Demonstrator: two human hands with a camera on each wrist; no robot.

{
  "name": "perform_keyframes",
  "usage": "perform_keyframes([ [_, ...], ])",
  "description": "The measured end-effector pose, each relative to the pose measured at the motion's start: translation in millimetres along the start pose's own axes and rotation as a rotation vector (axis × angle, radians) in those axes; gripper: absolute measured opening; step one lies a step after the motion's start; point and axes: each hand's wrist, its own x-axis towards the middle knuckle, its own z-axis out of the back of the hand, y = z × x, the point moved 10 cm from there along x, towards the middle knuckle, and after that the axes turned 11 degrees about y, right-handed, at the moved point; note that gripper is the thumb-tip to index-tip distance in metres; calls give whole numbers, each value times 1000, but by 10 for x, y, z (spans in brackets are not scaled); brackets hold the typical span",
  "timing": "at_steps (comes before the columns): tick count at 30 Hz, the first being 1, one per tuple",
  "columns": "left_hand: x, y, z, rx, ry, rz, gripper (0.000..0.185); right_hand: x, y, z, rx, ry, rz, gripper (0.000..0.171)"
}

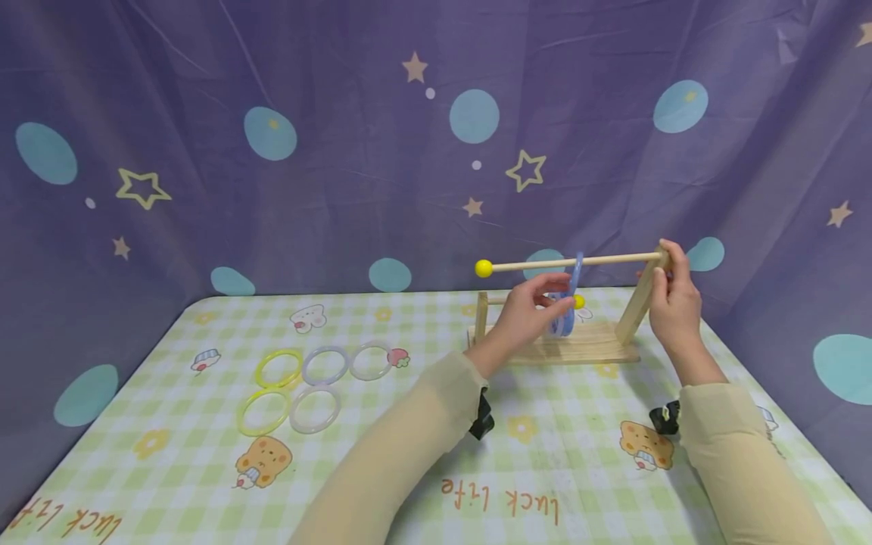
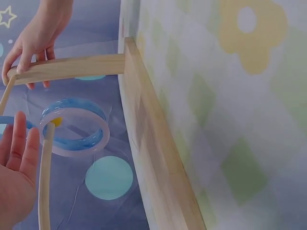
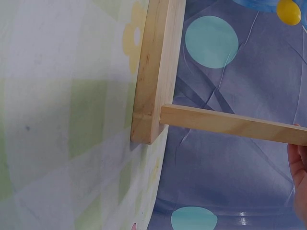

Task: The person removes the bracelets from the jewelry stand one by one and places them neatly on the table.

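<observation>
A wooden ring stand (image 1: pixel 545 348) has two rods with yellow ball ends. My left hand (image 1: pixel 527 314) pinches a blue ring (image 1: pixel 578 269) that goes around the upper rod (image 1: pixel 613 260). On the lower rod (image 2: pixel 44 177), a marbled blue ring (image 2: pixel 79 103) and a pale pink ring (image 2: pixel 91 152) hang near its yellow ball (image 1: pixel 579 301). My right hand (image 1: pixel 677 310) grips the top of the slanted post (image 1: pixel 638 303), thumb on one side and fingers on the other. In the right wrist view only a few fingers show at the post.
To the left on the checked tablecloth (image 1: pixel 381 469) lie several rings: a yellow ring (image 1: pixel 264 412) and another yellow one, a lilac ring (image 1: pixel 325 366), a clear ring (image 1: pixel 370 362) and a pale pink one. A patterned purple curtain (image 1: pixel 341 189) surrounds the table's back and sides.
</observation>
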Motion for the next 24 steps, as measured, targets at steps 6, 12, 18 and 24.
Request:
perform_keyframes([
  [6, 21, -6, 1, -58, 4, -2, 31, -2, 14, -1, 1, 5, 5, 38],
  [12, -11, -33, 83, -18, -66, -11, 26, -8, 17, 3, 3, 7, 5, 38],
  [18, -92, -60, 208, 19, -124, -36, 23, -6, 12, 0, 7, 13, -3, 39],
  [24, -175, -66, 317, 49, -127, -59, 21, -3, 16, 1, 6, 9, -2, 39],
])
